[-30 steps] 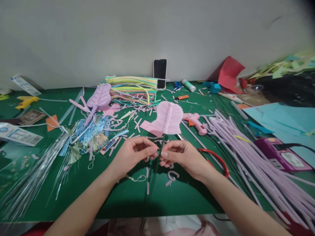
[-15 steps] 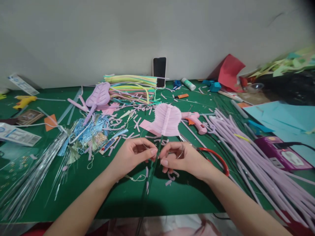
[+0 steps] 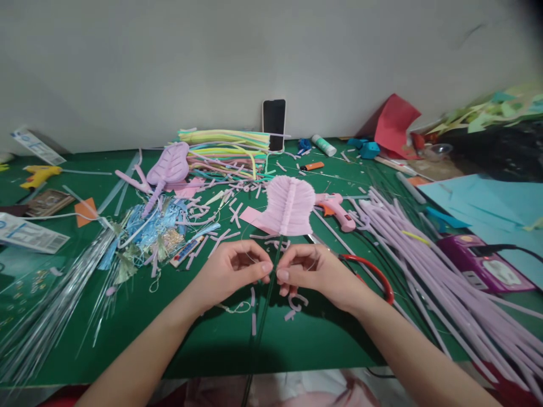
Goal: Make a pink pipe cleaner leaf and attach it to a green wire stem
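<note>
A pale pink fuzzy leaf (image 3: 292, 206) made of pipe cleaners stands tilted up over the middle of the table. Its long dark wire stem (image 3: 263, 316) runs down toward my lap. My left hand (image 3: 241, 264) is closed, thumb and forefinger pinching at the stem just below the leaf. From the other side my right hand (image 3: 311, 270) is closed too, its fingertips pinched on a thin wire beside the stem. Faint loops of this thin wire curve near both hands; where its ends lie is hard to make out. A pink card (image 3: 254, 217) lies behind the leaf.
A pink glue gun (image 3: 337, 209) and red-handled pliers (image 3: 373, 268) lie right of the leaf, near lilac pipe cleaners (image 3: 407, 271). A finished lilac leaf (image 3: 169, 161), blue tassels (image 3: 148, 223) and silver wires (image 3: 55, 316) lie left. A phone (image 3: 274, 124) leans against the wall.
The leaf has risen slightly and turned a little, its stem shifting with it. Both hands stay pinched at nearly the same place.
</note>
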Available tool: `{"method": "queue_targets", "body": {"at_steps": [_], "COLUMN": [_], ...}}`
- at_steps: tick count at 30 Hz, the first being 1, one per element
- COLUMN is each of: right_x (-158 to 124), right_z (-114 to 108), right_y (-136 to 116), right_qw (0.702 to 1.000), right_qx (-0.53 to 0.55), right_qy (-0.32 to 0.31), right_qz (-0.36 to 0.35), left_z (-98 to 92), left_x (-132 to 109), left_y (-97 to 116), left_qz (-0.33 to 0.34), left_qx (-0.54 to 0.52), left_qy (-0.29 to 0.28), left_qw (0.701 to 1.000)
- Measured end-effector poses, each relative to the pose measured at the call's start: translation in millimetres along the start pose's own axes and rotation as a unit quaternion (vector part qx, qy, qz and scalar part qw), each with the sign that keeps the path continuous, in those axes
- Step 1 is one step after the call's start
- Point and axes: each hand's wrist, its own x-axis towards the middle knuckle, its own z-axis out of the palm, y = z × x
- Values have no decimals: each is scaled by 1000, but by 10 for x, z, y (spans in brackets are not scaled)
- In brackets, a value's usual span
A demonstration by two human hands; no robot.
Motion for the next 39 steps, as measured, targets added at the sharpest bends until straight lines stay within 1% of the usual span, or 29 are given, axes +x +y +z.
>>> {"method": "queue_targets", "body": {"at_steps": [6, 14, 24, 30, 35, 39], "right_x": [1, 3, 8, 12, 9, 10], "right_z": [-14, -29, -40, -34, -33, -36], "right_y": [15, 47, 62, 57, 52, 62], "right_qw": [1000, 1000, 999, 999, 998, 997], "right_qx": [2, 1, -12, -17, -51, -57], "right_qy": [-13, -27, -26, -24, -23, -23], "right_qz": [13, 11, 26, 35, 40, 38], "left_z": [6, 1, -4, 6, 8, 13], "left_x": [11, 12, 28, 21, 13, 12], "left_y": [9, -9, -37, -28, -21, -29], "left_qz": [-4, 5, 10, -9, -47, -50], "left_qx": [-7, 10, 19, 7, 2, 7], "left_qy": [-6, -17, -23, -11, -11, -3], "left_qw": [1000, 1000, 1000, 1000, 999, 999]}}
